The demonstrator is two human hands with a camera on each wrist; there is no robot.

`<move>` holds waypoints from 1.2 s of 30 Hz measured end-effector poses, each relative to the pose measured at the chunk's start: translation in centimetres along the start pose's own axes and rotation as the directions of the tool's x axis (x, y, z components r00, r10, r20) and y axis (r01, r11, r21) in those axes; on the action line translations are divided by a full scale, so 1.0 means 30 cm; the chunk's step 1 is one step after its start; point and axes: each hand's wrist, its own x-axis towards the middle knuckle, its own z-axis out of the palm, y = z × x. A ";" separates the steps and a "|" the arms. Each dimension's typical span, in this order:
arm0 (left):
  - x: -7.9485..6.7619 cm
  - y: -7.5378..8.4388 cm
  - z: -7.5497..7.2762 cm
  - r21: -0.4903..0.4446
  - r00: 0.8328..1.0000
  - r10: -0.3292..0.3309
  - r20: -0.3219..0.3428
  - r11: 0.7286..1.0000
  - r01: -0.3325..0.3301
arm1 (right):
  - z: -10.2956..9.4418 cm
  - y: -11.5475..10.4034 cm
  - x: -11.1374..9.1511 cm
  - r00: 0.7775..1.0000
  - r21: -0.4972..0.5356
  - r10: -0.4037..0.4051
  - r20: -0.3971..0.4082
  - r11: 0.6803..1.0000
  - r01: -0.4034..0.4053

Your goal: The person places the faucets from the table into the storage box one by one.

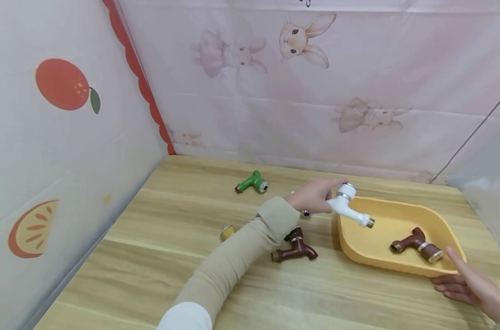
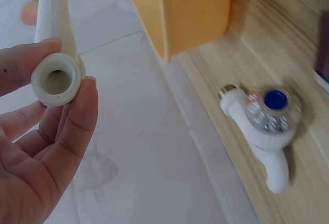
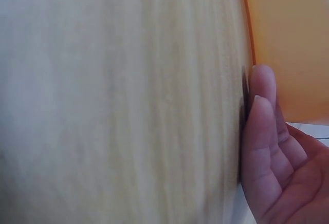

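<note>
- White tap (image 1: 346, 210) in the air above the left side of the yellow tray (image 1: 374, 247), held by the left hand (image 1: 313, 195) clear of the tray floor.
- Its long axis slants: the brass threaded end points right and toward the tabletop's near edge, over the inside of the tray; the spout end lies back in the hand, and the knob with its silver band stands up toward the far edge.
- Left-hand fingers pinch the spout end from opposite sides; in the left wrist view its round mouth faces the camera.
- Right hand (image 1: 477, 286) holds the tray's near right corner, thumb at the rim, other fingers close together against the outer wall.
- Yellow tray sits toward the right edge of the tabletop (image 1: 151, 229); a brown tap (image 1: 413, 243) lies in its right part, threaded end to the left.
- Left of the tray, another brown tap (image 1: 300, 250) lies with its threaded end leftward.
- Green tap (image 1: 250, 183) lies near the far edge.
- Yellow tap (image 1: 227, 232) is mostly hidden by the left sleeve (image 1: 233, 256).
- Blue-capped white tap (image 2: 264, 136) lies on the wood near the tray.
</note>
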 end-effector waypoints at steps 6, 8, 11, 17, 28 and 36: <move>0.054 0.051 0.020 0.073 0.999 0.021 0.036 0.997 -0.023 | 0.002 0.015 0.002 1.000 -0.012 0.001 -0.017 1.000 -0.001; 0.069 0.067 0.023 0.082 0.998 0.028 0.051 0.996 -0.032 | 0.003 0.016 0.004 1.000 -0.009 0.003 -0.021 1.000 -0.003; 0.088 0.085 0.028 0.093 0.997 0.024 0.073 0.995 -0.031 | 0.006 0.014 0.003 0.999 0.004 0.014 -0.034 1.000 -0.014; 0.120 0.098 0.046 0.057 0.997 0.007 0.075 0.998 -0.011 | 0.006 -0.005 -0.008 1.000 -0.008 -0.011 -0.004 1.000 0.011; 0.174 0.117 0.089 -0.034 0.981 -0.187 0.059 0.981 0.189 | 0.000 0.001 -0.004 1.000 -0.039 -0.008 0.006 0.999 0.008; 0.196 0.135 0.103 -0.127 0.959 -0.280 0.035 0.951 0.282 | -0.002 -0.020 -0.018 0.999 -0.064 -0.022 0.034 0.998 0.024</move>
